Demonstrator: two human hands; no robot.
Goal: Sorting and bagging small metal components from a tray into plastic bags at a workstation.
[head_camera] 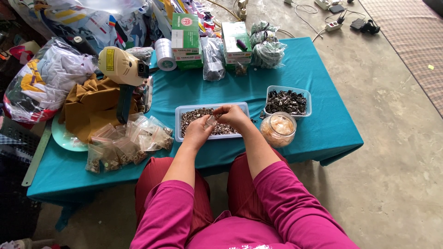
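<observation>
My left hand (199, 131) and my right hand (233, 116) meet over a shallow clear tray (181, 112) filled with small metal pieces. Between them they hold a small clear plastic bag (211, 121), the left hand under it and the right hand's fingers pinched at its top. The tray rests on a low table with a teal cloth (314, 133), right in front of my knees. What is inside the bag is too small to tell.
A round clear tub (278, 129) and a tray of dark metal clips (287, 101) sit to the right. A pile of small filled bags (124, 147) lies left, beside a cream handheld machine (122, 67), brown cloth, green boxes (186, 39) and tape.
</observation>
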